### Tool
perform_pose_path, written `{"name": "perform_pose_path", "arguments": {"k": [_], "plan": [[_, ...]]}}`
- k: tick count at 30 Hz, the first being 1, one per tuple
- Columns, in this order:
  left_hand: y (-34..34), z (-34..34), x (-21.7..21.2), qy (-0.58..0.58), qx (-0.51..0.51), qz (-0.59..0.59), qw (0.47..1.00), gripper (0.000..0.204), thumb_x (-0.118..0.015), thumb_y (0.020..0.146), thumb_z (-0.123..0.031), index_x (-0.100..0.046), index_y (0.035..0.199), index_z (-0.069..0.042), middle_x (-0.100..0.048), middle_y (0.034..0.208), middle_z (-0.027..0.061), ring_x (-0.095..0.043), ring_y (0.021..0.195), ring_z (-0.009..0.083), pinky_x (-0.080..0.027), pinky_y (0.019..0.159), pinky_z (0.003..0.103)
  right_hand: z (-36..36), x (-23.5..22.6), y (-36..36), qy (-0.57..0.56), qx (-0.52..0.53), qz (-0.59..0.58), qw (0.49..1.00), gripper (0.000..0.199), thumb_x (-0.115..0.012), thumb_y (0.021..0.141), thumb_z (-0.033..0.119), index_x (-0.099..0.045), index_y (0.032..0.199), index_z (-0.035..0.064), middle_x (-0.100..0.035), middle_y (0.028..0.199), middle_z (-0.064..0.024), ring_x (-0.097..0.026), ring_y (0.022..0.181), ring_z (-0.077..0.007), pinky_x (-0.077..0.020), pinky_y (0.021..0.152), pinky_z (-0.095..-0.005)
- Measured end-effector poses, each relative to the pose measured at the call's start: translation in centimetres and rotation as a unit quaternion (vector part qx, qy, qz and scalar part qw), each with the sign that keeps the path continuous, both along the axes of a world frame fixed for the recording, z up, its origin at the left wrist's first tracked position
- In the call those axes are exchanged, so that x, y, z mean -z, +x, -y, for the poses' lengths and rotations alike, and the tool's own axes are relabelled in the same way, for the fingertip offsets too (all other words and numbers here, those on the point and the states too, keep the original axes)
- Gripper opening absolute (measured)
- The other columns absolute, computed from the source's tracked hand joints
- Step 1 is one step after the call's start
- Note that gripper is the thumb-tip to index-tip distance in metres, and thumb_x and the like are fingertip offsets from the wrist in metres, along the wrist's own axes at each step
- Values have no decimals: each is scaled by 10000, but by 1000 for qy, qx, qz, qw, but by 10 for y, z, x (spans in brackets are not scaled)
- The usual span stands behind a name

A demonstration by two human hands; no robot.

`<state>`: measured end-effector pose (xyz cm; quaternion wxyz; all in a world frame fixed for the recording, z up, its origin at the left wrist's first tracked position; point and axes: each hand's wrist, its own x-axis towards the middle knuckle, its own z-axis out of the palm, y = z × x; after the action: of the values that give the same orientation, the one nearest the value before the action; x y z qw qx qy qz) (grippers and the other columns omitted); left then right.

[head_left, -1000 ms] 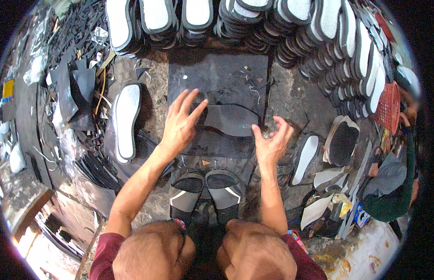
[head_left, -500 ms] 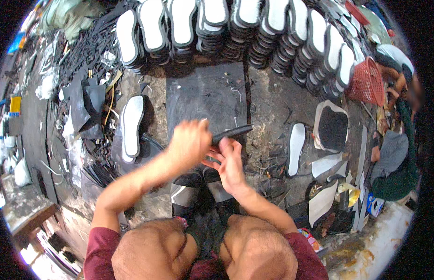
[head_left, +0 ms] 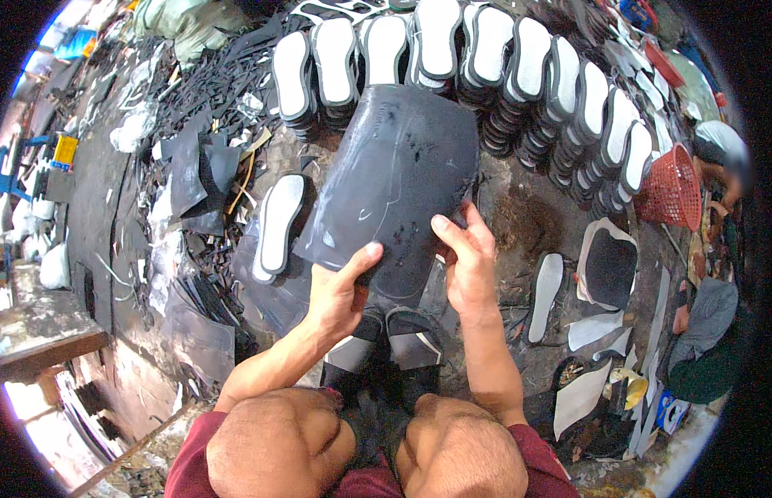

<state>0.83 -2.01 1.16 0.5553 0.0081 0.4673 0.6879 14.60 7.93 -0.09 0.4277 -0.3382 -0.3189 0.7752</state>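
- We have the black sheet (head_left: 386, 187) up in front of us, its long way running away from us, far end leaning right, toward the soles (head_left: 437, 40).
- Our left hand (head_left: 336, 297) pinches its near edge, fingers hidden under.
- Our right hand (head_left: 471, 270), curled, pinches its right edge.

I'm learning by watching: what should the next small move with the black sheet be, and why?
Perhaps straighten the black sheet: the left hand and right hand both hold it, thumbs on top, but it sits skewed in view, its far end partly hiding the stacked white-topped soles.
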Motion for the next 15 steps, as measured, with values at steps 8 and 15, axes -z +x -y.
{"name": "perform_pose_path", "arguments": {"k": [8, 15], "plan": [[6, 2, 37, 14, 11, -133, 991, 463, -793, 828, -17, -598, 1246, 19, -679, 1201, 118, -666, 1067, 228, -535, 954, 383, -10, 9, 25, 47, 17, 31, 998, 506, -649, 937, 64, -485, 1413, 9, -635, 1280, -85, -610, 1150, -196, -476, 1017, -348], [-15, 27, 40, -15, 122, -281, 952, 393, -810, 831, -67, -642, 1170, 41, -703, 1150, 113, -664, 1018, 189, -525, 923, 354, -72, 24, 45, 37, 104, 66, 992, 268, -732, 899, 92, -711, 1134, -34, -735, 1055, -96, -679, 921, -151, -515, 869, -268]]}}
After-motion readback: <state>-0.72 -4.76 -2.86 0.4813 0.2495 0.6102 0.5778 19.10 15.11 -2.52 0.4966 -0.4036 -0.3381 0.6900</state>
